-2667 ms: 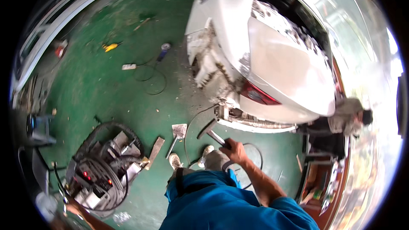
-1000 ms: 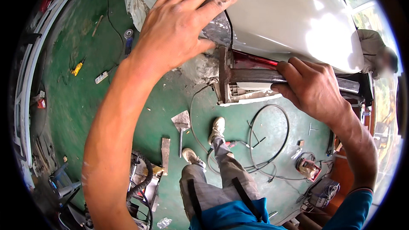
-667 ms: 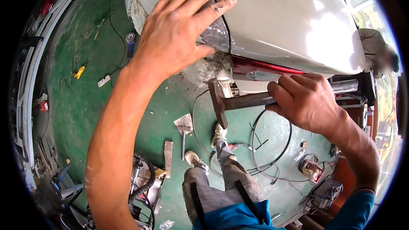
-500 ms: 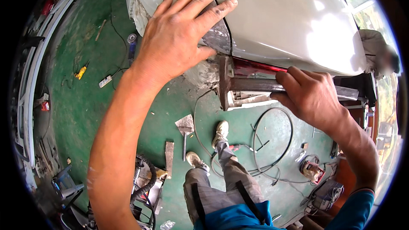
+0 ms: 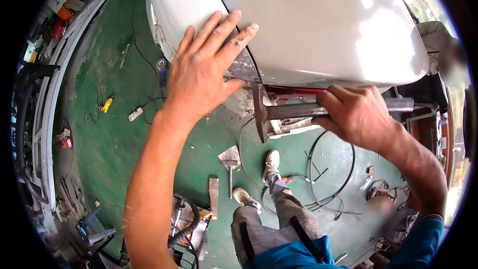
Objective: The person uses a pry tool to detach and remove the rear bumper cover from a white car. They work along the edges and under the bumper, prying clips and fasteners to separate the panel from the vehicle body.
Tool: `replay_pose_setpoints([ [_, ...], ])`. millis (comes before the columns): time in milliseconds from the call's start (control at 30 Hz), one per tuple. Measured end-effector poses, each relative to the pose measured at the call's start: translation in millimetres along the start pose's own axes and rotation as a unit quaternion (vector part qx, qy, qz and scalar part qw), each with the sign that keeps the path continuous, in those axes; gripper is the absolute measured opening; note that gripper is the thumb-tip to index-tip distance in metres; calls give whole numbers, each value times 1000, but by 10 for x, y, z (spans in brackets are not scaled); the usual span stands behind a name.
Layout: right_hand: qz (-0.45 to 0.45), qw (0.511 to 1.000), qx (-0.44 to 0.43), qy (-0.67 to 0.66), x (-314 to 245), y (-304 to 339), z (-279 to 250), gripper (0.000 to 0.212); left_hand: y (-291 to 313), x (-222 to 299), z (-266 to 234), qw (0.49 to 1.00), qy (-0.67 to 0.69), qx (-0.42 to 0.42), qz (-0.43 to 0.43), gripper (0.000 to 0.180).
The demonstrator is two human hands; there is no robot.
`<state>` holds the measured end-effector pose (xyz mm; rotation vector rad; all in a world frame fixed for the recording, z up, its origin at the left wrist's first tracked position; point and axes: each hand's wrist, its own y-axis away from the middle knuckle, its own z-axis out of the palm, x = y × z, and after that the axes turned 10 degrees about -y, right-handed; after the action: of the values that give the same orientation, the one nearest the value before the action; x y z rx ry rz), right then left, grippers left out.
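Observation:
My left hand (image 5: pixel 201 72) lies with fingers spread on the pale car body (image 5: pixel 318 25), over the seam beside a bare grey metal patch (image 5: pixel 242 65). In my right hand (image 5: pixel 353 114) is the handle of a hammer (image 5: pixel 294 111), held level with its head to the left. The hammer's head (image 5: pixel 259 113) is upright, close under the body's lower corner and near my left thumb; whether it touches the metal I cannot tell. Behind the handle shows a red tail light (image 5: pixel 298 92), partly hidden.
On the green floor (image 5: pixel 119 169) lie a blue angle grinder (image 5: pixel 162 72), a yellow tool (image 5: pixel 106 103), a power strip (image 5: pixel 135 114), a flat-bladed scraper (image 5: pixel 229 162) and a coiled hose (image 5: pixel 353 169). A wheeled stand with a black hose (image 5: pixel 191 219) is near my left forearm. Another person (image 5: pixel 440 45) is at far right.
The view has shifted, so car, hands and floor appear lower. Both hands keep their hold and place against the car, and the hammer stays near the same corner.

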<state>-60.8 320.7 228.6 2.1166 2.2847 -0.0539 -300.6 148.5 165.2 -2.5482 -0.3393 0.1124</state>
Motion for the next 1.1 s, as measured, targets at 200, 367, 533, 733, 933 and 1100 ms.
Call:
replay_pose_setpoints([
  [200, 34, 979, -36, -197, -86, 315, 265, 31, 45, 52, 48, 999, 20, -30, -28, 106],
  [367, 131, 931, -108, -323, -350, 903, 904, 23, 41, 85, 16, 999, 16, -24, -36, 104],
  [533, 223, 871, -142, -415, -726, 1544, 1443, 29, -13, 156, 14, 998, 31, -14, -56, 100],
  [733, 273, 825, -154, -470, -1066, 1897, 1595, 31, -95, 110, -139, 995, 69, -27, -71, 90],
  [933, 284, 817, -147, -480, -1128, 1921, 1473, 31, -13, 57, -200, 985, 139, -24, -104, 75],
  [1100, 192, 893, -75, -401, -662, 1640, 1304, 28, 1, 58, -221, 990, 103, -29, -91, 83],
])
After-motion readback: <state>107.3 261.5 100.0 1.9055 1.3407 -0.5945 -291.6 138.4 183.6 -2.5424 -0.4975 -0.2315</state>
